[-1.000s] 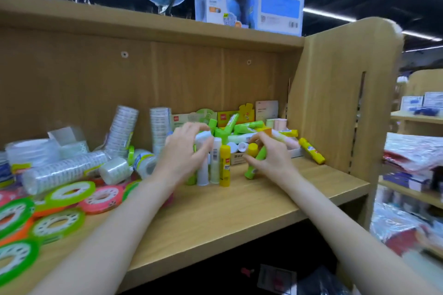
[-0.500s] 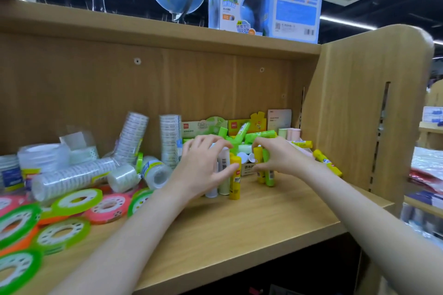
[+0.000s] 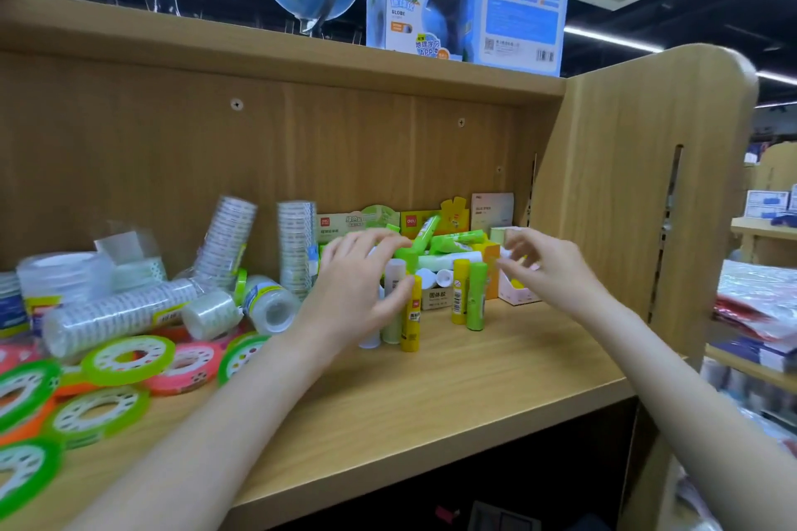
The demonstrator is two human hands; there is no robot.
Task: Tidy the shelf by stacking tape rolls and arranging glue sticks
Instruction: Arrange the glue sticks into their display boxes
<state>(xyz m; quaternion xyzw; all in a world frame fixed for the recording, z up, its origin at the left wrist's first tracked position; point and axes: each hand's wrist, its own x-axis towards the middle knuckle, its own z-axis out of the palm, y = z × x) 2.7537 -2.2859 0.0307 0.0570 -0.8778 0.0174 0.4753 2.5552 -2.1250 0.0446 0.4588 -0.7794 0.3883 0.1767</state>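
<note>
Several glue sticks stand upright mid-shelf. My left hand (image 3: pixel 358 293) cups a tight group of them: a white one, a pale green one (image 3: pixel 391 332) and a yellow one (image 3: pixel 410 317), which my thumb presses. To the right, a yellow glue stick (image 3: pixel 459 291) and a green glue stick (image 3: pixel 477 297) stand alone. My right hand (image 3: pixel 550 269) hovers right of them with loosely curled, empty fingers. More glue sticks lie piled (image 3: pixel 453 244) behind. Green, pink and orange tape rolls (image 3: pixel 127 358) lie flat at the left, and clear tape stacks (image 3: pixel 116 313) lie and lean behind them.
Glue stick display boxes (image 3: pixel 435 297) stand at the back of the wooden shelf (image 3: pixel 453 392). The shelf's side panel (image 3: pixel 625 194) rises close on the right. Globes and globe boxes (image 3: pixel 470 0) sit on the board above. Another shelf of goods is at far right.
My right hand stood the yellow and green glue sticks upright, let go, and moved right. My left hand has stayed around its group of sticks.
</note>
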